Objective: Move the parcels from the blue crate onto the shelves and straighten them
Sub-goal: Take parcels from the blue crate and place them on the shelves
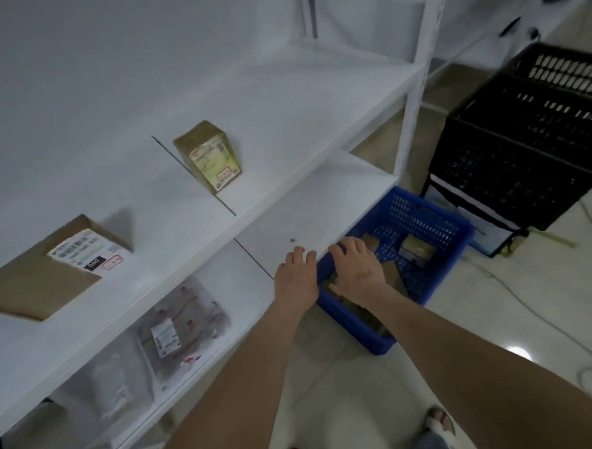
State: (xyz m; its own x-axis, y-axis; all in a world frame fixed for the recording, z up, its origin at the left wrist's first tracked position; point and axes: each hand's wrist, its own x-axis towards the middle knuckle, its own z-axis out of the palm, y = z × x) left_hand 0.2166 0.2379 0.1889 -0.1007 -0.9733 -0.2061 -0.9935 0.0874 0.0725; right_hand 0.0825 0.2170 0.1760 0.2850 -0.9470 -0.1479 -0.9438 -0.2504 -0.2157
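Two hands reach fwd, palms down, fingers nearly straight, nothing gripped: left hand [295,276] over near edge of lower shelf [321,202], right hand [357,269] over the blue crate [421,217]. Crate sits on floor, right of shelf unit, w/ brown cardboard parcels [417,249] inside, partly hidden. Upper shelf [282,122]: flat brown box [33,282] w/ white label at left, small greenish taped box [208,156] upright further right. Lower shelf: clear bag [185,323] w/ reddish contents, pale bag [111,388] left of it, blurred. Black crate [523,143] far right.
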